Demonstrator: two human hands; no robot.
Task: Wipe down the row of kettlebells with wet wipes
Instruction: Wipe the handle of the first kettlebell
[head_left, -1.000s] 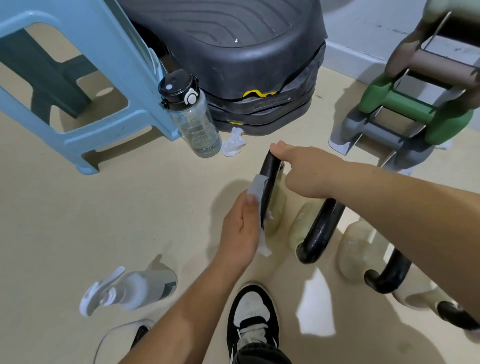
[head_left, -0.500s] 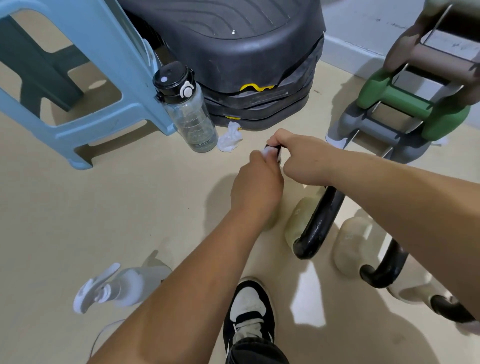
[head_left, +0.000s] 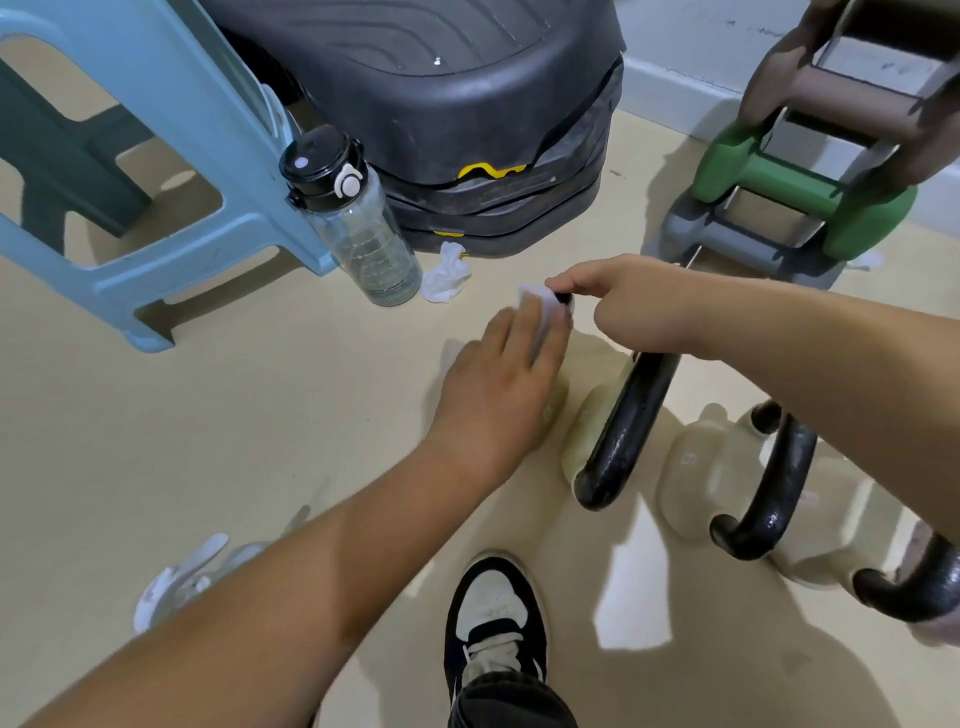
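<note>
A row of cream kettlebells with black handles runs from the centre to the lower right of the floor. The leftmost kettlebell (head_left: 558, 402) is mostly hidden under my hands. My left hand (head_left: 498, 384) presses a white wet wipe (head_left: 537, 306) against the top of its handle. My right hand (head_left: 623, 304) pinches the same handle's top end beside the wipe. The second kettlebell (head_left: 618, 431), the third kettlebell (head_left: 727, 478) and a fourth kettlebell (head_left: 914, 582) stand free to the right.
A clear water bottle (head_left: 358, 228) stands by a blue stool (head_left: 171, 156), with a crumpled used wipe (head_left: 447, 275) next to it. Black stacked step platforms (head_left: 441, 104) lie behind. A dumbbell rack (head_left: 800, 208) is at right. A white spray bottle (head_left: 182, 577) lies by my shoe (head_left: 493, 618).
My left hand slid the wipe up the first kettlebell's handle from its lower side to the top end. My right hand stayed on the handle top.
</note>
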